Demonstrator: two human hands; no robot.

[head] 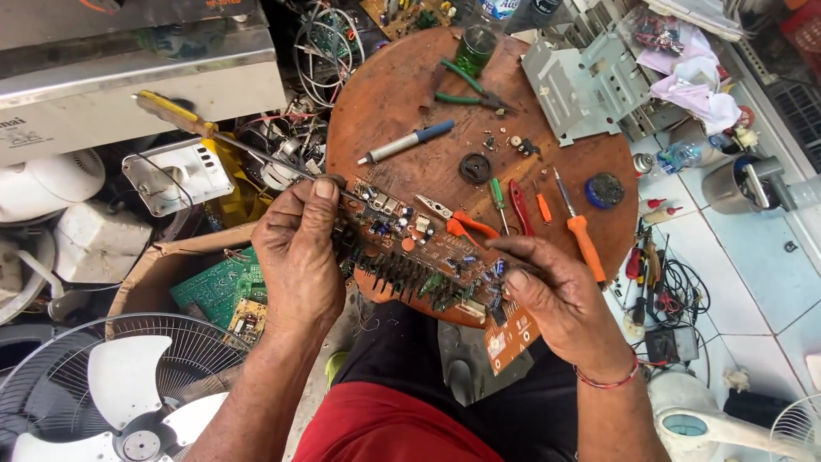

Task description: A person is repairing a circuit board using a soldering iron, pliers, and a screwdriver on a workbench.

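Observation:
A brown circuit board (423, 257) crowded with small parts rests tilted on the near edge of a round wooden table (402, 94). My left hand (299, 257) holds a long tool with a yellow handle (171, 111), a soldering iron or screwdriver, its tip on the board's left end. My right hand (556, 295) grips the board's right end, thumb on top.
Orange-handled screwdrivers (581, 235), red pliers (520, 205), green pliers (466, 90), a grey pen (406, 143) and a solder tin (605, 190) lie on the table. A grey metal bracket (586, 81) sits far right. A fan (128, 393), green boards (218, 287) and tangled wires are at left.

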